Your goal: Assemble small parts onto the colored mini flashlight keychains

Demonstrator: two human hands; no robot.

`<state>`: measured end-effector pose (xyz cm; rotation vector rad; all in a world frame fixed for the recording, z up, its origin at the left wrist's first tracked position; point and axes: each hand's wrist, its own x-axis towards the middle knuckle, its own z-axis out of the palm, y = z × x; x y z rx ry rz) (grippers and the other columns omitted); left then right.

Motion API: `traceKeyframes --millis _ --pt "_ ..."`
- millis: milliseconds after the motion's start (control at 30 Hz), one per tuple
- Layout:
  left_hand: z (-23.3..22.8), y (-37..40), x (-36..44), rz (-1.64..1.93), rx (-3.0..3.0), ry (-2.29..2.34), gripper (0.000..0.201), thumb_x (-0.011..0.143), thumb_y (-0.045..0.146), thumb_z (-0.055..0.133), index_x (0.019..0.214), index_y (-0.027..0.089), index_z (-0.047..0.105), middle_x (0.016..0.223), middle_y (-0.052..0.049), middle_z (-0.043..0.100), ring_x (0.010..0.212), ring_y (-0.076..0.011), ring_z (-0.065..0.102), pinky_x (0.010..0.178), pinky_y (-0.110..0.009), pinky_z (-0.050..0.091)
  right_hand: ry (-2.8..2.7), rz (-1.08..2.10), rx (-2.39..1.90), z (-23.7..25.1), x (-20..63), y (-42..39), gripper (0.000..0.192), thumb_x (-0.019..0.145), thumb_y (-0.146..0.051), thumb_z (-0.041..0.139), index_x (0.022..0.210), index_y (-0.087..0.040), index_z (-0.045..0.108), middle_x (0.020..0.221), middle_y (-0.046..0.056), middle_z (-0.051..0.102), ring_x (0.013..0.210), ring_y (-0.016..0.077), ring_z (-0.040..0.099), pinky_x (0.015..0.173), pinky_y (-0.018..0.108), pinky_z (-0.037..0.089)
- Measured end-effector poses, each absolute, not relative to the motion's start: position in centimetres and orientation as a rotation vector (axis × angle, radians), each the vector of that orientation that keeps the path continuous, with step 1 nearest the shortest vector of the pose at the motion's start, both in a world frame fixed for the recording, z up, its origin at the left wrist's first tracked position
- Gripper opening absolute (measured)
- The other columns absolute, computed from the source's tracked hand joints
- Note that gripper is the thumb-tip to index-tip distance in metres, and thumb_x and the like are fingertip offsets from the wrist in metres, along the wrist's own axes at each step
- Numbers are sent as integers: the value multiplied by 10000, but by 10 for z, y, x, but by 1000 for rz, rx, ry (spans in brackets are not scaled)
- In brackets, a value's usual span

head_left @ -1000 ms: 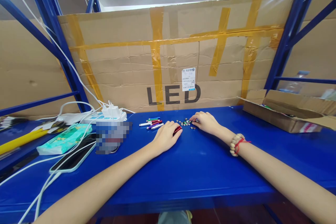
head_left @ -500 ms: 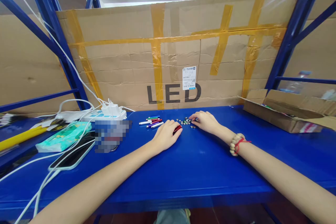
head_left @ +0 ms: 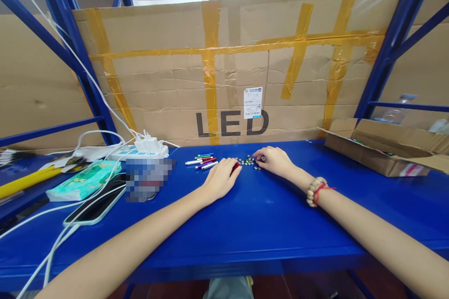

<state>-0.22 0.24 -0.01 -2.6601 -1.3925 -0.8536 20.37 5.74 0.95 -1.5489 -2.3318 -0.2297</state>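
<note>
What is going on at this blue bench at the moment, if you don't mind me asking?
A person is working with both bare hands on the blue shelf top, in front of a taped cardboard sheet marked LED. The left hand rests on the surface, closed around a small red tube. The right hand has its fingers at a scatter of small round metal pieces. A few more coloured tubes lie just to the left, untouched.

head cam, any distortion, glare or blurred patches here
Head view: wide-angle bend bows the blue rack posts outward and stretches the forearms; a streak of glare crosses the top right post; one pixelated patch sits left of the left hand; the tiny round metal parts by the right hand are too small to resolve.
</note>
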Motion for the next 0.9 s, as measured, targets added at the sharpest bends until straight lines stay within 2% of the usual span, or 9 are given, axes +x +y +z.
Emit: traceKeyframes --millis 200,333,467,800,900 --pt "-1 3 -3 -869 -2677 -1397 98 974 217 431 920 160 490 913 -28 554 854 -221 507 738 -334 406 -2223 -264 -1497 9 203 57 224 797 -179 528 975 -217 659 948 26 664 915 178 597 735 266 429" --pt "-1 4 -3 -879 -2687 -1417 101 978 213 418 919 163 483 916 -27 554 869 -223 509 761 -342 410 -2077 -285 -1397 9 200 56 290 881 -209 423 1107 -212 606 1035 55 606 809 148 607 657 246 448" --pt "0 4 -3 -920 -2702 -1469 101 983 213 402 944 168 483 930 -23 557 883 -218 514 780 -344 418 -2020 -279 -1360 7 194 54 332 901 -207 382 1187 -223 551 1025 63 574 817 164 601 628 252 458" --pt "0 4 -3 -926 -2706 -1479 102 983 215 403 951 176 492 942 -24 562 895 -221 519 782 -339 420 -1928 -98 -1398 0 197 63 267 887 -166 413 1072 -224 597 989 60 572 885 187 601 726 286 467" --pt "-1 5 -3 -919 -2704 -1472 105 984 219 402 944 175 489 937 -21 562 892 -220 519 782 -341 417 -1911 -60 -1411 1 198 63 242 882 -179 440 1055 -233 600 1016 48 589 848 172 611 740 292 462"
